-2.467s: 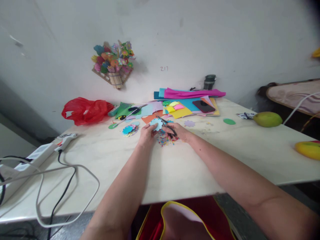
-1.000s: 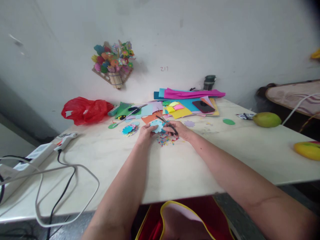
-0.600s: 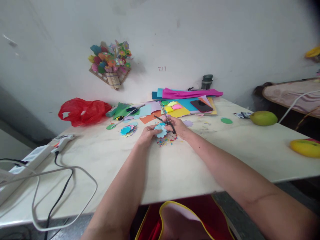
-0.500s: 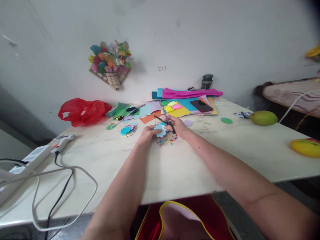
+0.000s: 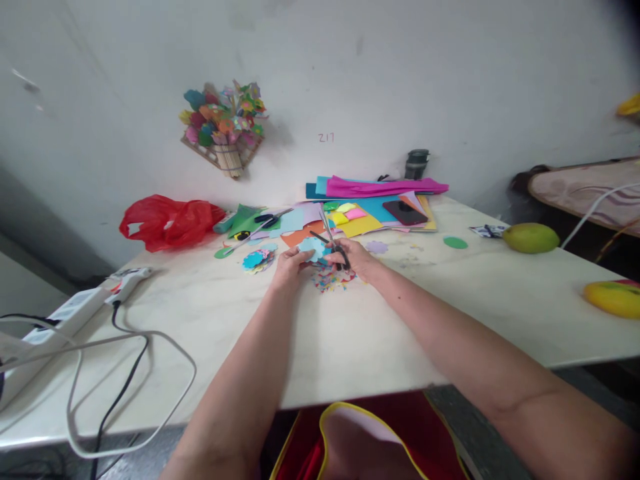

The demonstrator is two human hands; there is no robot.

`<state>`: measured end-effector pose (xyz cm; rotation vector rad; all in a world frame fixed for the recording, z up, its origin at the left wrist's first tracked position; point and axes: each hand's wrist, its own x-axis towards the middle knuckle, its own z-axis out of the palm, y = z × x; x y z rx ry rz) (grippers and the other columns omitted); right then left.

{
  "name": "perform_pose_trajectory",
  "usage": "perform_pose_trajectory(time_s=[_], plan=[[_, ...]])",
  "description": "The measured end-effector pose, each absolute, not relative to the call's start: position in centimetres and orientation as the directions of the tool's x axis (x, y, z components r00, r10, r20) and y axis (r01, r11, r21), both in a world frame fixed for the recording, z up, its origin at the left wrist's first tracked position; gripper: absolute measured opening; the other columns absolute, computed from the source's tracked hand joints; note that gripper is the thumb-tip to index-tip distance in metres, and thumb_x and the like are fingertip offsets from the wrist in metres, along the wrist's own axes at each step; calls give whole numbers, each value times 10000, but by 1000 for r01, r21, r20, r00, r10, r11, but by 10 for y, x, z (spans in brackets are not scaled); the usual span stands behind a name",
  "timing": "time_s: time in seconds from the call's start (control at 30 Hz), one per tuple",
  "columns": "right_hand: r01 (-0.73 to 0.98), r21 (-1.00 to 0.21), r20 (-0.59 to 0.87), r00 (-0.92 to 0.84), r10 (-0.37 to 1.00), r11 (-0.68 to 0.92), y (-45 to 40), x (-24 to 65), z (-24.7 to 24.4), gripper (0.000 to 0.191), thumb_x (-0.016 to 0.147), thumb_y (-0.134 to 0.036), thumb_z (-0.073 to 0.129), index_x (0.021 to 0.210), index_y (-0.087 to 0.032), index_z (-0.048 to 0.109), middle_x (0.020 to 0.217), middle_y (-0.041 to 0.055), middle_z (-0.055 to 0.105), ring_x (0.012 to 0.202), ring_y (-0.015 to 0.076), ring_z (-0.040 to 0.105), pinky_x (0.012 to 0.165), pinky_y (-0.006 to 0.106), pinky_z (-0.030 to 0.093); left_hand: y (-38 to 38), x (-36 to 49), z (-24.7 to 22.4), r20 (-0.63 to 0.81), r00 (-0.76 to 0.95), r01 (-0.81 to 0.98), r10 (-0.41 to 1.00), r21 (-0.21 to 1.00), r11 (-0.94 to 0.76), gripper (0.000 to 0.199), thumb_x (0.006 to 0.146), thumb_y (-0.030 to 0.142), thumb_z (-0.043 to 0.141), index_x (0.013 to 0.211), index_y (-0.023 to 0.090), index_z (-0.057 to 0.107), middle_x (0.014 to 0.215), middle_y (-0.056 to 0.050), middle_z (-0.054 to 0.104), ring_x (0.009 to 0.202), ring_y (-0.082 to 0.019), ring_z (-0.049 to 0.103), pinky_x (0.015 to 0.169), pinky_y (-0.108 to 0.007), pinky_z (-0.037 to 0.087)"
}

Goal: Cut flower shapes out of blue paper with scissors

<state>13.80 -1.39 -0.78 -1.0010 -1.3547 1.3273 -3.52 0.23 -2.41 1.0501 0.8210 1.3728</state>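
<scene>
My left hand [image 5: 293, 261] pinches a light blue scalloped paper piece [image 5: 311, 249] above the table. Black-handled scissors [image 5: 343, 257] are in my right hand [image 5: 353, 255], their blades spread and pointing up and away to the left, close to the right side of the blue paper. Small coloured paper scraps [image 5: 330, 280] lie on the table just below both hands. To the left of my left hand sits a small pile of scalloped paper shapes [image 5: 257, 260], a blue one on top.
Coloured sheets [image 5: 365, 223] and a phone [image 5: 405, 213] lie at the back. A red plastic bag [image 5: 170, 223] and second scissors [image 5: 267, 219] are back left. Power strip [image 5: 65, 317] and cables stand left; a green mango [image 5: 531, 238] and yellow mango [image 5: 613, 298] lie right.
My left hand has moved slightly left with the light blue paper, which is tilted differently. The scissors in my right hand have turned a little. The camera view has shifted slightly.
</scene>
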Motion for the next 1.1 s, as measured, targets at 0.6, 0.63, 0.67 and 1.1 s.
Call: perform_pose_trajectory(time_s=[0.6,0.63,0.67,1.1], plan=[[126,-991,-22,-434,901,37,-18,141,-6,317,781,-433,712,751,-156,561,586,16,639,364,65,497,295,159,319,5,-33,-23,25,-86,-574,996,816,-70,169,596,144,770,656,145,612,693,-26,699,624,-134,678,651,-238,554],[128,-991,-24,-433,901,35,-19,140,-6,320,782,-435,711,751,-156,558,590,16,640,371,67,506,295,158,320,4,-32,-22,20,-89,-574,996,816,-68,161,601,143,764,658,145,613,692,-29,700,616,-132,676,644,-234,553],[131,-991,-26,-430,902,34,-19,140,-6,324,782,-439,710,749,-156,554,592,15,639,375,69,512,293,157,318,4,-31,-22,14,-92,-575,996,816,-65,156,605,141,758,660,146,613,692,-30,702,608,-130,674,638,-232,552],[129,-991,-10,-414,910,47,-23,138,-4,351,781,-457,705,728,-151,542,580,9,628,349,56,470,285,151,291,-4,-21,-17,-29,-100,-580,995,814,-35,200,607,122,776,672,157,590,660,-10,687,551,-105,648,602,-210,543]])
